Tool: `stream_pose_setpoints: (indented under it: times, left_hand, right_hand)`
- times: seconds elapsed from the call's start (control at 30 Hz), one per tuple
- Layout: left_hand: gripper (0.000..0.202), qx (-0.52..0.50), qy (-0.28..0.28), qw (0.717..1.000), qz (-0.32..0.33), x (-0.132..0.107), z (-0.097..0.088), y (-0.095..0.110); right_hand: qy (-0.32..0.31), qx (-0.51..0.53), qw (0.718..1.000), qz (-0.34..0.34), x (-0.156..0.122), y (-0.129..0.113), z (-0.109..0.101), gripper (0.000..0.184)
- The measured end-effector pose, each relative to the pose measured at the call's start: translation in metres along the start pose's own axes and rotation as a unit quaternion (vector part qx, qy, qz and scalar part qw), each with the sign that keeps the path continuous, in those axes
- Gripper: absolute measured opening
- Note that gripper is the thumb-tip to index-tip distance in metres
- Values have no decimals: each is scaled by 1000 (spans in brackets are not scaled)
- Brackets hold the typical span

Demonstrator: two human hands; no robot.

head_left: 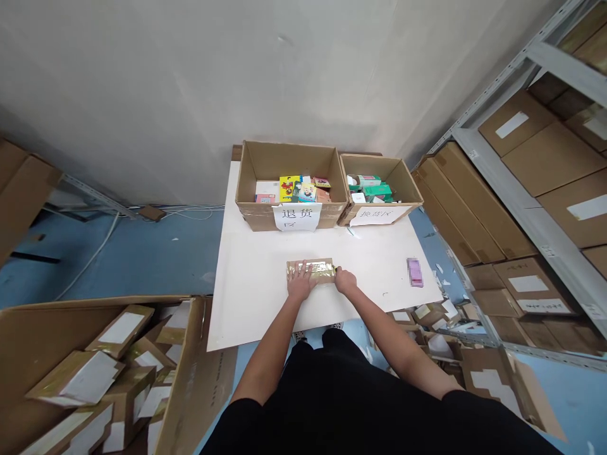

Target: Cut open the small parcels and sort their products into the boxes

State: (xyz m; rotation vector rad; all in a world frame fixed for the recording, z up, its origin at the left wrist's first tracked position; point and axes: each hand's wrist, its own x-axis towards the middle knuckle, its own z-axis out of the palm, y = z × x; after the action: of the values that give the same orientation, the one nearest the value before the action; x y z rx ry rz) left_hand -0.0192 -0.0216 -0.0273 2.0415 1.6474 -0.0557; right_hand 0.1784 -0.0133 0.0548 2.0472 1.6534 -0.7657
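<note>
A small taped cardboard parcel (323, 272) lies on the white tabletop (256, 284) in front of me. My left hand (300, 281) rests flat on its left half, fingers spread over the shiny tape. At the parcel's right end, my right hand (345, 280) is closed in a fist. A small dark and yellowish bit shows between that fist and the parcel's edge; the rest of what it grips is hidden. Farther right on the table lies a pink-purple item (415, 272), its surface blurred.
Two labelled open cartons stand at the table's back: a larger one (327, 218) with colourful small boxes, a smaller one (412, 201) with green ones. A big carton (190, 354) of parcels is at lower left. Shelving (497, 161) with brown boxes lines the right; opened cartons (474, 360) lie below.
</note>
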Motion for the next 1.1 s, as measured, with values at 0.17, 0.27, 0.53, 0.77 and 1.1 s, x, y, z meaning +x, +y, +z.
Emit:
stream_pose_setpoints:
  times: [0.17, 0.27, 0.53, 0.77, 1.1]
  left_hand:
    - [79, -23, 10, 1000, 2, 1, 6, -1]
    - [79, -32, 1, 999, 1, 3, 4, 0]
    - [78, -28, -7, 1000, -7, -1, -9, 2]
    - [70, -25, 51, 998, -19, 5, -30, 14]
    - [71, 1, 7, 998, -64, 27, -53, -8]
  right_hand:
    - [-1, 8, 1000, 6, -13, 5, 7, 33]
    - [3, 20, 1000, 6, -22, 11, 13, 31]
    - [35, 129, 991, -9, -26, 41, 25, 18]
    - [46, 558, 817, 141, -17, 93, 88, 27]
    - [175, 585, 785, 107, 52, 137, 61, 69]
